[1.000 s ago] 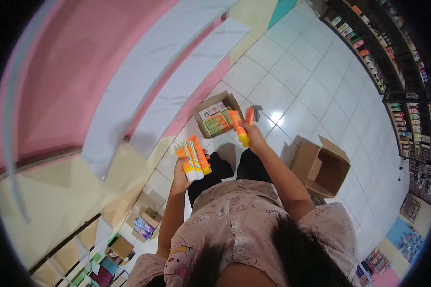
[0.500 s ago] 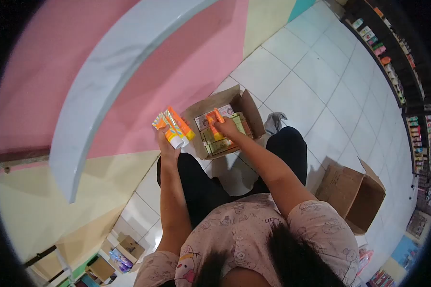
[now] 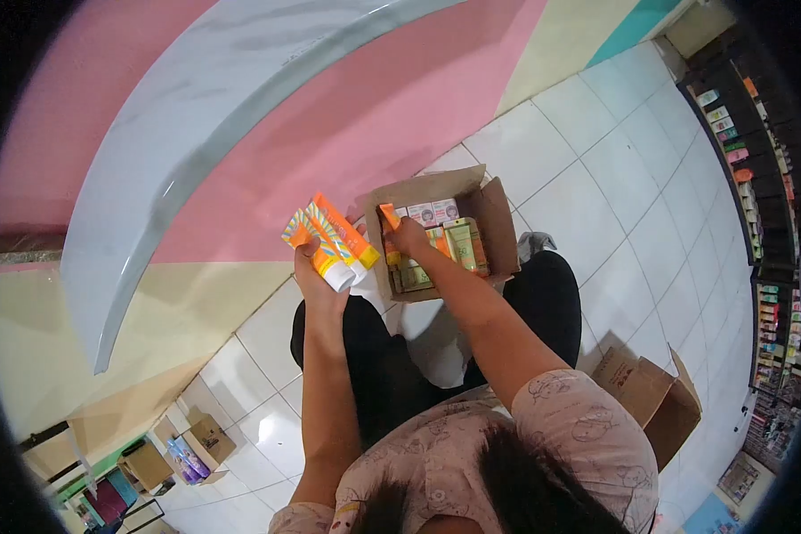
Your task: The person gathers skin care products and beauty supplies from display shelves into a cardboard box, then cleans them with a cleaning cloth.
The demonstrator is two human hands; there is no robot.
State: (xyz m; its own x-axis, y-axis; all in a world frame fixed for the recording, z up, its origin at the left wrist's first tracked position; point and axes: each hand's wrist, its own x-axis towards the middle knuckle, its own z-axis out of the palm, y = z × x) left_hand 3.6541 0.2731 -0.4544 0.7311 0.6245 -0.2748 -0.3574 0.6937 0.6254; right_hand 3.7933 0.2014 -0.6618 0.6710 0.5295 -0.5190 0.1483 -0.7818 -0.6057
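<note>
Orange, yellow and white squeeze tubes [image 3: 343, 228] with striped ends are bunched in my left hand [image 3: 312, 270], fingers wrapped round them, left of the open cardboard box [image 3: 500, 224]. My right hand [image 3: 409, 238] reaches into the box at its left side, closed on an orange tube [image 3: 389, 216]; its lower part is largely hidden by the hand. Small white cartons [image 3: 433, 212] with a printed face lie along the back of the box. A green-and-cream carton [image 3: 462, 244] sits near the right wall, and other packs are partly covered by my forearm.
Another open cardboard box [image 3: 641, 387] lies on the tiled floor to my right. A grey cloth [image 3: 536, 241] is by my right knee. Stocked shelves [image 3: 730, 151] line the far right. A curved white panel [image 3: 142, 205] juts out at the left, before the pink wall.
My right hand has shifted with the orange tube from the middle of the box to its left side. The left hand still holds its tubes. The view has turned somewhat.
</note>
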